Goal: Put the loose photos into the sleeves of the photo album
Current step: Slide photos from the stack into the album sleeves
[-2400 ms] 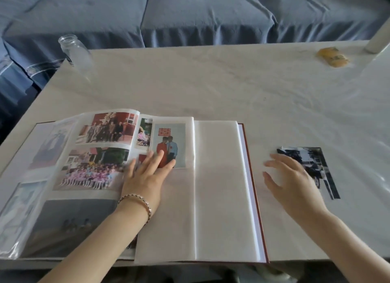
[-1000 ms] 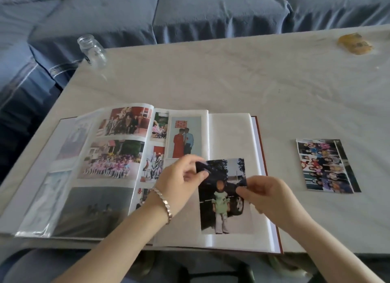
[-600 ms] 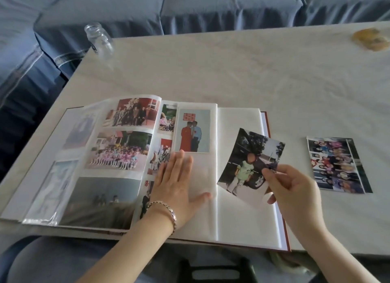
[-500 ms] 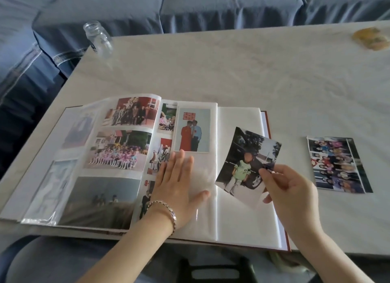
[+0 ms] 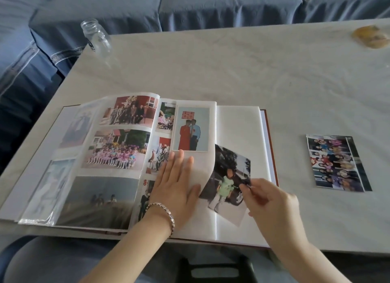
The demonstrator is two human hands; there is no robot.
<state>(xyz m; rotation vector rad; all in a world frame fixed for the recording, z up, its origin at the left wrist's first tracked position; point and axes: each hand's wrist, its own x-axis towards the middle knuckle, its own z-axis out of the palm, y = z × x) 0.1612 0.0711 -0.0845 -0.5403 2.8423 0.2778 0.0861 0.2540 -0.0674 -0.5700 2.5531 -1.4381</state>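
The photo album lies open at the table's near edge, its left pages filled with pictures. My left hand lies flat with straight fingers on a narrow sleeve page, below a photo of a couple. My right hand pinches a loose photo of a child in green by its right edge. The photo's left edge is tucked under the lifted edge of that sleeve page. A small stack of loose photos, a group picture on top, lies on the table to the right of the album.
A clear glass jar stands at the table's far left corner. A yellow wrapped item lies at the far right. A blue sofa runs behind the white table. A dark stool shows below the table's near edge.
My right hand picked the child photo off the stack and carried it over the album. My left hand went flat on the sleeve page, and the photo's left edge has slid under it.
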